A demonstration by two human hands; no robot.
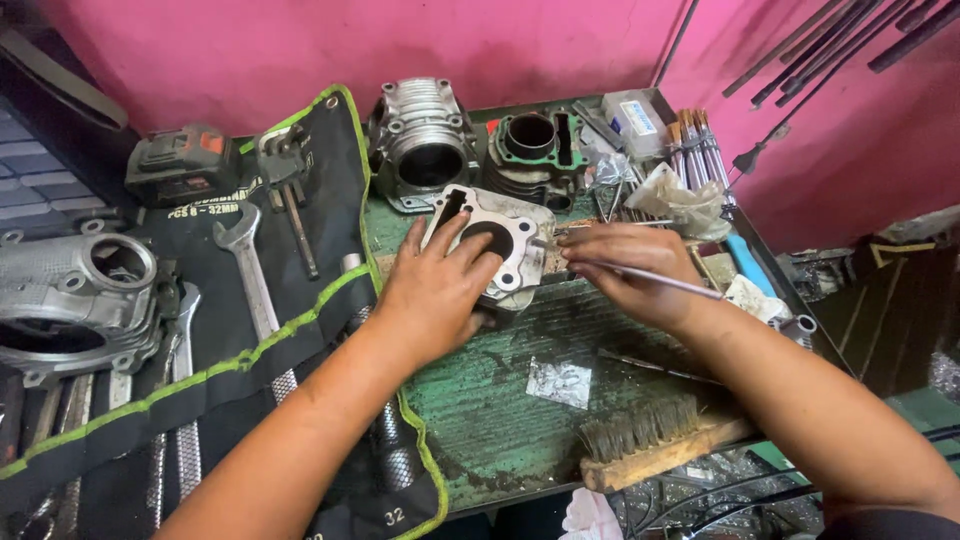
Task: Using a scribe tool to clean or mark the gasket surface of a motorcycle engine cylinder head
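1. Cylinder block (497, 250), the pale metal one with a round bore, sits on the green workbench (500, 400) near its middle, just in front of two other engine cylinders (425, 140) standing at the back by the pink wall (400, 40).
2. We reach in with the left forearm from the lower left, crossing over the black tool roll (330, 230) with its green edging.
3. Our left hand (435, 285) lies palm-down on the near left side of the block, fingers spread and curled over its top face, the thumb tucked under at the near edge; it grips the block and steadies it.
4. Our right forearm comes in from the lower right, wrist bent inward so the hand lies low over the bench.
5. Our right hand (630, 270) is closed narrowly around a thin metal rod (660, 280), which runs back across the hand toward the right; the fingertips meet at the block's right edge, and we cannot tell just where the rod's tip touches.
6. A wire brush (650, 445) with a wooden handle lies at the bench's near edge, well apart from both hands.
7. An open-ended spanner (250, 275) rests on the tool roll to the left.
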